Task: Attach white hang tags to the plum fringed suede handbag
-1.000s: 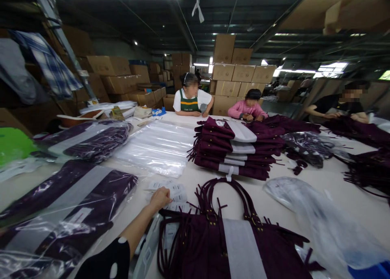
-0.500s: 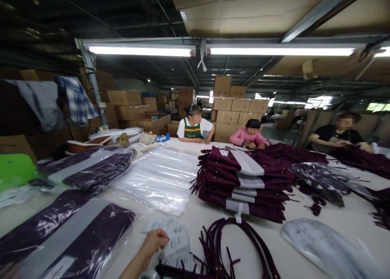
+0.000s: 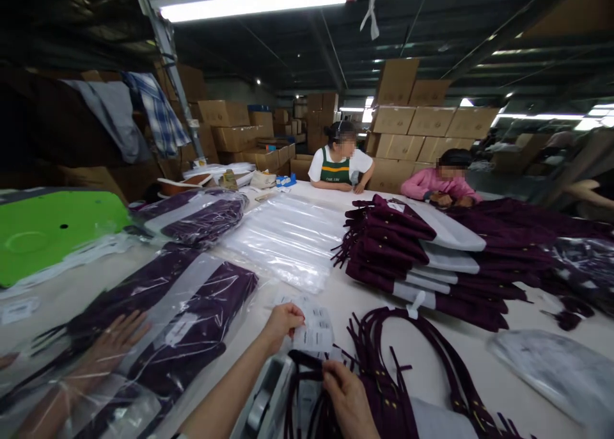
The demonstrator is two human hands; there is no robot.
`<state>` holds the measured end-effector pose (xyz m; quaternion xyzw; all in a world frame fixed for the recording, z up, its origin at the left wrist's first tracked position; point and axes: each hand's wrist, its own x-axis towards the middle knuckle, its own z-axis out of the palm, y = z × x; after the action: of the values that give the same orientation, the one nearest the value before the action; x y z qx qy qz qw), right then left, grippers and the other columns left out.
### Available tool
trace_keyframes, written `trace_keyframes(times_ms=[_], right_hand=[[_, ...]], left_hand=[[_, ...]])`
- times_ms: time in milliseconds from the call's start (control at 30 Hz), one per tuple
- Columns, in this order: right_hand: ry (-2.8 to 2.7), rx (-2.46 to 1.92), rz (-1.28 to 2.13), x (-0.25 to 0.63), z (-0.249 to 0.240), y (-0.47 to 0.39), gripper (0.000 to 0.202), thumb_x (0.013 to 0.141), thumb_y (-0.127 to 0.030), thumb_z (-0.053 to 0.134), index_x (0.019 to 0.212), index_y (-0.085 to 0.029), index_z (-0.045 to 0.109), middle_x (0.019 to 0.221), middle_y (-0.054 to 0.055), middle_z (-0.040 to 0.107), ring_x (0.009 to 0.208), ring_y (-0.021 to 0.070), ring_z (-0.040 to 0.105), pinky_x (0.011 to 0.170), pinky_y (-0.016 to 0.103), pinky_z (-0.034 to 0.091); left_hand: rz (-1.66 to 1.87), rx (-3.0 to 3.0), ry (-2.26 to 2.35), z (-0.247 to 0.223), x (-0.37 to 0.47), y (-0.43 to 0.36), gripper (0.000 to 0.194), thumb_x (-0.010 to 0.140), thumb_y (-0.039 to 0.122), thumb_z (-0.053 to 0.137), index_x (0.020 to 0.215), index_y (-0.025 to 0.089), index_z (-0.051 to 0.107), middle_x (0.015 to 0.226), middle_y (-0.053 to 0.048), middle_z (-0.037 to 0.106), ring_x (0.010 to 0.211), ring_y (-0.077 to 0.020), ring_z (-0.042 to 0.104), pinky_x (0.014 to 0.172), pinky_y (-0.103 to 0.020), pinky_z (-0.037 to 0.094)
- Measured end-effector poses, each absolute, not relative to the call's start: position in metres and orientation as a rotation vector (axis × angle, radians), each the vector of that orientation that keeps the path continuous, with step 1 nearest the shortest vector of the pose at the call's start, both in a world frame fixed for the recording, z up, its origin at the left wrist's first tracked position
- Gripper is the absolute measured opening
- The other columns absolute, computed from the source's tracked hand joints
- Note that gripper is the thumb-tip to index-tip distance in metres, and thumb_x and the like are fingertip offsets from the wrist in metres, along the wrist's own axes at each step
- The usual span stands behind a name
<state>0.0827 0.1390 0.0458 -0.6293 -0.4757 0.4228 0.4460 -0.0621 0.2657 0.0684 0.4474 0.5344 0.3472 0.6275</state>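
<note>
Bare forearms; sleeves apparently absent.

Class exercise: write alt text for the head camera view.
A person's left hand pinches white paper labels while the right hand grips purple bag straps on a table, opposite seated co-workers.

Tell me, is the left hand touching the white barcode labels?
Yes, the left hand has its fingertips on the white barcode labels lying on the table.

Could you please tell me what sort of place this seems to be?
Probably a bag packing workshop inside a warehouse: cardboard boxes are stacked behind, folded purple bags are piled on a long table, beside clear plastic sleeves.
</note>
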Motion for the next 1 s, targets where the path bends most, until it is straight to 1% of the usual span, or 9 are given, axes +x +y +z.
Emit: trace_keyframes(times_ms=[200,333,433,533,700,800,867,933,1000], right_hand=[[-0.748,-1.375,1.438,0.049,0.046,0.181,0.024,0.054,-0.035,0.066,0.072,-0.019,0.063,0.051,-0.005,0.048,0.047,0.0098,0.040,0.043,0.022,0.028],[-0.621,-1.311,1.498,0.036,0.042,0.197,0.031,0.051,-0.031,0.070,0.078,-0.018,0.061,0.054,-0.007,0.046,0.042,0.0048,0.030,0.040,0.019,0.018],[-0.459,-1.269,1.564,0.029,0.040,0.201,0.035,0.046,-0.032,0.074,0.072,-0.016,0.057,0.053,-0.007,0.046,0.044,0.0047,0.033,0.040,0.018,0.018],[-0.347,-1.209,1.597,0.026,0.040,0.203,0.040,0.044,-0.042,0.076,0.066,-0.017,0.052,0.051,-0.007,0.043,0.049,0.0063,0.039,0.042,0.017,0.023],[-0.211,-1.038,1.613,0.022,0.041,0.206,0.045,0.046,-0.039,0.079,0.080,-0.018,0.058,0.060,-0.007,0.049,0.050,0.0043,0.043,0.043,0.015,0.028],[-0.135,-1.021,1.582,0.021,0.041,0.208,0.044,0.045,-0.037,0.080,0.078,-0.016,0.060,0.061,-0.006,0.052,0.049,0.0039,0.044,0.042,0.015,0.028],[-0.085,-1.018,1.559,0.021,0.040,0.207,0.046,0.042,-0.040,0.081,0.074,-0.015,0.059,0.066,-0.004,0.055,0.049,0.0043,0.046,0.041,0.015,0.028],[-0.069,-1.023,1.531,0.021,0.040,0.206,0.049,0.038,-0.043,0.081,0.070,-0.015,0.057,0.070,-0.002,0.059,0.048,0.0045,0.046,0.040,0.016,0.028],[-0.063,-1.015,1.513,0.021,0.041,0.206,0.052,0.036,-0.046,0.081,0.068,-0.015,0.054,0.070,0.000,0.062,0.046,0.0051,0.047,0.039,0.015,0.026]], left_hand=[[0.876,0.901,1.158,0.071,-0.060,0.260,0.029,0.045,0.032,0.067,0.062,0.015,0.050,0.049,0.004,0.052,0.042,-0.0075,0.046,0.040,-0.019,0.033],[0.884,0.857,1.134,0.070,-0.054,0.258,0.028,0.046,0.029,0.066,0.064,0.016,0.048,0.048,0.004,0.053,0.042,-0.0082,0.048,0.041,-0.019,0.034],[0.859,0.845,1.104,0.072,-0.051,0.256,0.027,0.048,0.027,0.065,0.066,0.015,0.049,0.050,0.000,0.058,0.041,-0.0086,0.048,0.041,-0.020,0.034],[0.893,0.804,1.072,0.078,-0.054,0.257,0.030,0.048,0.026,0.067,0.070,0.014,0.051,0.058,-0.003,0.062,0.048,-0.0089,0.052,0.049,-0.021,0.040],[0.966,0.753,1.103,0.083,-0.063,0.265,0.035,0.045,0.025,0.069,0.073,0.013,0.052,0.060,0.001,0.059,0.053,-0.0084,0.053,0.055,-0.021,0.043],[0.984,0.824,1.142,0.074,-0.068,0.269,0.034,0.048,0.027,0.065,0.077,0.014,0.051,0.063,0.000,0.060,0.056,-0.0103,0.055,0.058,-0.024,0.045],[1.004,0.953,1.239,0.065,-0.073,0.271,0.031,0.052,0.027,0.059,0.080,0.014,0.052,0.070,-0.003,0.062,0.066,-0.0144,0.059,0.066,-0.029,0.049],[0.967,1.171,1.338,0.056,-0.078,0.270,0.034,0.053,0.023,0.053,0.085,0.014,0.056,0.089,-0.008,0.064,0.088,-0.0201,0.059,0.080,-0.034,0.049],[0.858,1.452,1.334,0.048,-0.083,0.268,0.041,0.052,0.018,0.048,0.091,0.016,0.060,0.113,-0.009,0.058,0.112,-0.0230,0.049,0.095,-0.038,0.041]])
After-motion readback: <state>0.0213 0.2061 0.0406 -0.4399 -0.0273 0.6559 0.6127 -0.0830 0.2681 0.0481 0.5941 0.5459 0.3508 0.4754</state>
